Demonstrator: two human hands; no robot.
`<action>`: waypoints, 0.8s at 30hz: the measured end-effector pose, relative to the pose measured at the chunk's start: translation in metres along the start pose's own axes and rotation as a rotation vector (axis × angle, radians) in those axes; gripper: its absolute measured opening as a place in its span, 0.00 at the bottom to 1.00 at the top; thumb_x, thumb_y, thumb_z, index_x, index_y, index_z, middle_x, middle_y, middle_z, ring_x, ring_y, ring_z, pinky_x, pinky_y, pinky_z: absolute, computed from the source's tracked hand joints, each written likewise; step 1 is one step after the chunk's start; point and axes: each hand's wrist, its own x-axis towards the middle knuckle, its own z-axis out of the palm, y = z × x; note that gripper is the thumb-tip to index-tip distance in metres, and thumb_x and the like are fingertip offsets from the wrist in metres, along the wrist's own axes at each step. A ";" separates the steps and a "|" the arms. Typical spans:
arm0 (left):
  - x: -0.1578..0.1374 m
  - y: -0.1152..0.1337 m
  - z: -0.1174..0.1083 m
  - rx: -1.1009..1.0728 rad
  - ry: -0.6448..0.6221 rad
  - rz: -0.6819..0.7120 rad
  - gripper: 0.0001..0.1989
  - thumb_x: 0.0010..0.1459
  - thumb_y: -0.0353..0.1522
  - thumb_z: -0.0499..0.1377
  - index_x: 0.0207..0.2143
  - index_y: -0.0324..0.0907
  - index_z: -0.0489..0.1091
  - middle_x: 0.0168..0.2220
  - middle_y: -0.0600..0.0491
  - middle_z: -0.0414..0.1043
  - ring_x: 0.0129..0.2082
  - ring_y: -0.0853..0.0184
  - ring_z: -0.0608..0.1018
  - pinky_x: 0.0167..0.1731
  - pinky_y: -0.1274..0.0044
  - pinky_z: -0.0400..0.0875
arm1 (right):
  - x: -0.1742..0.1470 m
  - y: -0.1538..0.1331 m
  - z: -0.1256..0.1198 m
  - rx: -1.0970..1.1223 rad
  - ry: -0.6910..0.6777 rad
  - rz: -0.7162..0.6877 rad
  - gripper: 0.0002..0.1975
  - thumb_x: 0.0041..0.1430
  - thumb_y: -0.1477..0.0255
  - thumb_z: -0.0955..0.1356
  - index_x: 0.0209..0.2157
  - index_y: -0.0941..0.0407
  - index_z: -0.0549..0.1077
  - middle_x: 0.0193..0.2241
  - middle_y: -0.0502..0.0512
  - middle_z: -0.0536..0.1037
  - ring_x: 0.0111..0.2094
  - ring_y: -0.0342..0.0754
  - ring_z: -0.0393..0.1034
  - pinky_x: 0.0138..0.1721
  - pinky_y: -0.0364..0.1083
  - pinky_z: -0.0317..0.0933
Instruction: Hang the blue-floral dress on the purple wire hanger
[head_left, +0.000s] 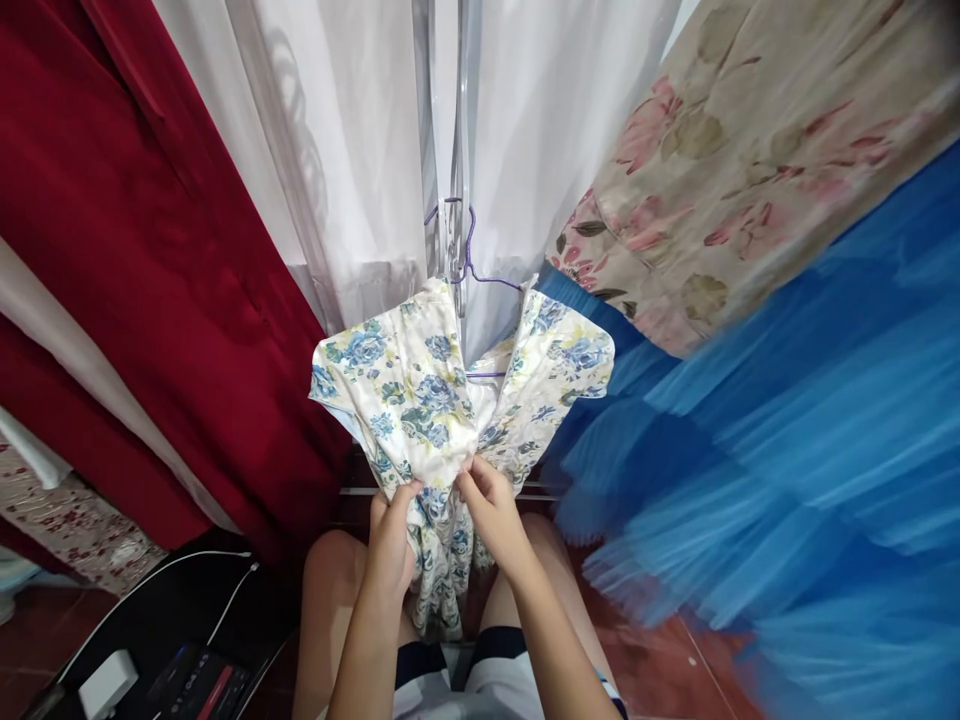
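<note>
A white dress (pixel 435 395) with blue roses and green leaves hangs in front of me on a purple hanger (pixel 471 250). Its neckline is a deep V, and the skirt drops between my knees. My left hand (pixel 393 530) grips the dress at its left side near the waist, thumb on top. Close to the bottom of the V, my right hand (pixel 491 505) pinches the fabric between thumb and fingers. The hanger's hook meets a clear plastic or metal strip (pixel 463 130) above.
White curtains (pixel 352 130) hang behind the dress, with dark red cloth (pixel 187 250) on the left. To the right are a pink-flowered beige cloth (pixel 735 170) and blue tulle (pixel 750 460). A black round surface (pixel 255 610) at lower left carries a white charger (pixel 109 685) and cables.
</note>
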 end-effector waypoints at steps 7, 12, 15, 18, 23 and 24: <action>-0.006 -0.032 -0.006 0.452 0.025 0.767 0.20 0.51 0.31 0.67 0.46 0.46 0.67 0.51 0.46 0.68 0.54 0.57 0.72 0.57 0.68 0.63 | -0.025 -0.004 -0.017 0.120 -0.034 0.092 0.18 0.60 0.60 0.68 0.21 0.56 0.69 0.18 0.49 0.67 0.21 0.43 0.58 0.25 0.44 0.52; -0.002 -0.055 0.007 0.707 -0.314 0.553 0.05 0.59 0.34 0.59 0.30 0.45 0.68 0.28 0.52 0.70 0.32 0.61 0.73 0.37 0.73 0.66 | -0.028 -0.014 -0.023 0.132 -0.083 0.089 0.16 0.57 0.61 0.71 0.22 0.56 0.72 0.19 0.51 0.73 0.19 0.43 0.61 0.23 0.44 0.55; -0.005 -0.060 0.012 0.759 -0.335 0.598 0.07 0.61 0.33 0.56 0.28 0.46 0.67 0.28 0.51 0.70 0.31 0.61 0.73 0.36 0.73 0.65 | -0.013 -0.029 -0.032 0.154 -0.039 0.101 0.17 0.56 0.61 0.71 0.21 0.56 0.69 0.16 0.49 0.72 0.16 0.41 0.57 0.19 0.42 0.51; -0.011 -0.057 0.015 0.843 -0.426 0.602 0.07 0.60 0.30 0.55 0.29 0.47 0.69 0.29 0.50 0.70 0.31 0.59 0.73 0.35 0.71 0.64 | 0.020 -0.059 -0.042 0.185 0.033 0.042 0.15 0.57 0.62 0.70 0.22 0.57 0.70 0.15 0.48 0.72 0.14 0.39 0.56 0.17 0.41 0.50; -0.018 -0.048 0.021 1.018 -0.580 0.645 0.10 0.57 0.26 0.54 0.31 0.49 0.72 0.28 0.46 0.70 0.31 0.54 0.75 0.32 0.67 0.61 | 0.095 -0.119 -0.046 0.187 0.091 -0.156 0.15 0.54 0.62 0.70 0.21 0.58 0.73 0.15 0.49 0.72 0.14 0.38 0.56 0.16 0.41 0.50; -0.019 -0.047 0.022 1.047 -0.612 0.662 0.11 0.56 0.26 0.54 0.33 0.50 0.73 0.29 0.45 0.70 0.31 0.53 0.76 0.31 0.67 0.60 | 0.107 -0.128 -0.045 0.192 0.098 -0.176 0.14 0.54 0.63 0.70 0.22 0.58 0.73 0.15 0.49 0.72 0.14 0.37 0.55 0.16 0.40 0.50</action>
